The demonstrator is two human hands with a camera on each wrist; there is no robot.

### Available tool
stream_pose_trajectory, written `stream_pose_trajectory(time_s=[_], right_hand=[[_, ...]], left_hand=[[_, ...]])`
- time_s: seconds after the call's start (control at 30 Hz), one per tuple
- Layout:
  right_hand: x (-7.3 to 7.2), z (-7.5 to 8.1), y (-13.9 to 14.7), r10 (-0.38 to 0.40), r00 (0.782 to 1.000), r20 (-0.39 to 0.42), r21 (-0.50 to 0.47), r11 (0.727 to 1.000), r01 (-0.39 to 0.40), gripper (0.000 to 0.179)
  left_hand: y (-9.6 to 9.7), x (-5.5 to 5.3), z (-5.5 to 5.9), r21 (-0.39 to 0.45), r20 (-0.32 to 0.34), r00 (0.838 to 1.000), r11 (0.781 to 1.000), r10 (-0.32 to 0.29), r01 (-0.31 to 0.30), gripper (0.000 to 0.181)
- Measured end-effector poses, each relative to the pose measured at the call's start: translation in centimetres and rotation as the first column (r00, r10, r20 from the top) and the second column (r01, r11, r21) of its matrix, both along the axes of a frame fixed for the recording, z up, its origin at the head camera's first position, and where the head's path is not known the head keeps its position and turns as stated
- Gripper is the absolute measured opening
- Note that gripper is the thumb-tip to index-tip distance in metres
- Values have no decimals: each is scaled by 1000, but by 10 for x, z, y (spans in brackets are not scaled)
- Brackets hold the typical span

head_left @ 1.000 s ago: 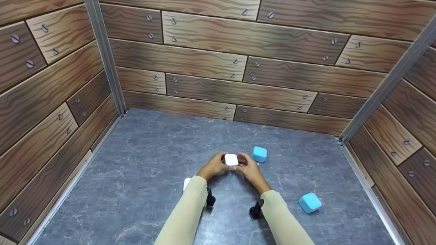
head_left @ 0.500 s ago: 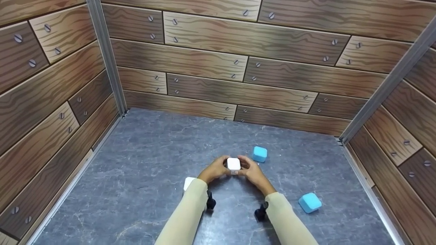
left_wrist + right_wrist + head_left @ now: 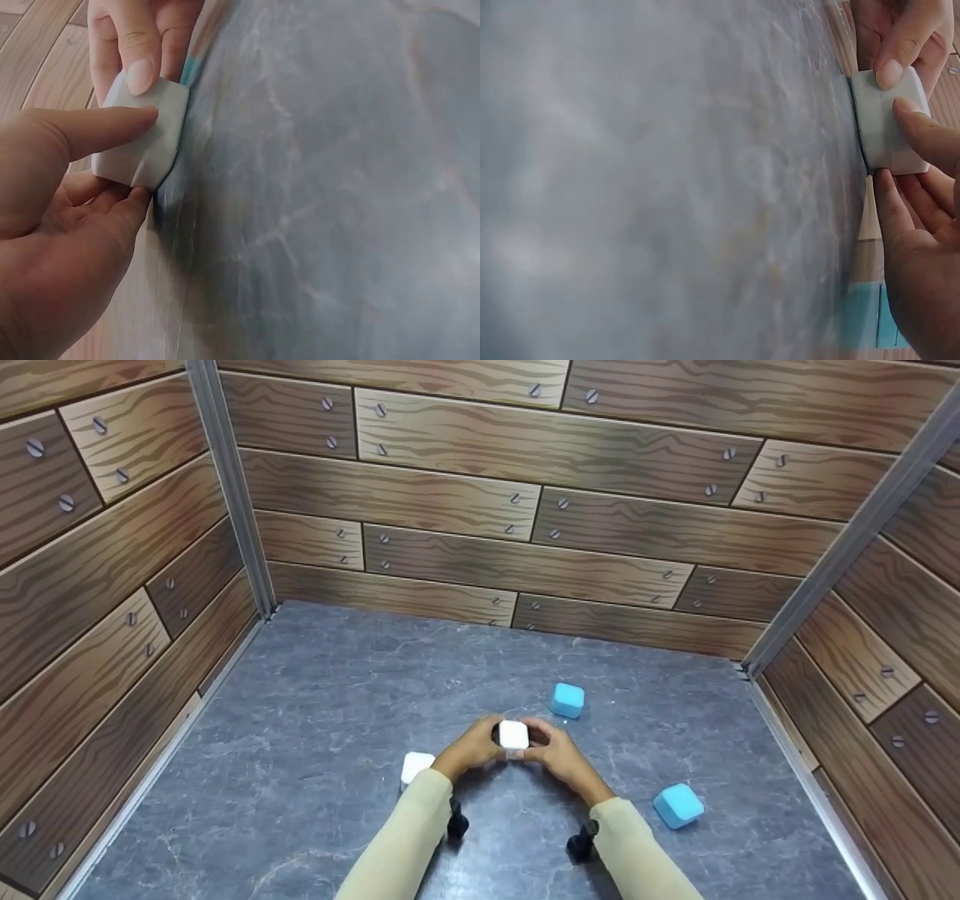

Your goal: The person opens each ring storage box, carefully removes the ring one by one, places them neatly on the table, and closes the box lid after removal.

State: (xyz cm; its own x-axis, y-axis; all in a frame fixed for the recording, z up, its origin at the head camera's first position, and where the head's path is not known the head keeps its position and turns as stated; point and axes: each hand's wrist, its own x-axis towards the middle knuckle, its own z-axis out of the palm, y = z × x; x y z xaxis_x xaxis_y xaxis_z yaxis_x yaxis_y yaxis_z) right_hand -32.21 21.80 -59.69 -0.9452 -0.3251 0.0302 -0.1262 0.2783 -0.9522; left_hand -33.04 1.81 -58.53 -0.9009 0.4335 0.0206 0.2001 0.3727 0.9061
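A white block (image 3: 514, 734) with rounded edges sits between both hands near the middle of the dark marbled surface. From the left, my left hand (image 3: 474, 745) holds it, thumb on its near face in the left wrist view. My right hand (image 3: 556, 751) grips the opposite side, its thumb also on the near face of the white block (image 3: 885, 124) in the right wrist view. The block's underside is right at the surface in both wrist views. A second white block (image 3: 415, 766) lies beside the left wrist, partly covered by the forearm.
One blue block (image 3: 568, 700) lies just beyond the right hand. Another blue block (image 3: 679, 805) is to the right of the right forearm. Wood-patterned walls (image 3: 450, 495) close in the marbled surface (image 3: 315, 697) at the back and on both sides.
Both hands have drawn the white block nearer to the body and slightly to the right over the surface. More of the second white block shows past the left sleeve. The blue blocks stay put.
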Motion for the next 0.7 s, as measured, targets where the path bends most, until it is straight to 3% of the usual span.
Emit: stream_pose_trajectory(time_s=[0.33,0.53,0.7], right_hand=[[12,-5,3,9,1000,-8,20,1000,-9,66],[24,-5,2,5,1000,-13,34,999,-4,64],[35,-5,-1,6,1000,-9,17,1000,-6,64]], left_hand=[[0,16,-1,-31,4,1000,999,18,-18,59],[0,27,-1,-56,-41,999,998,23,-26,67],[-2,38,-1,-73,-33,999,997,32,-35,63]])
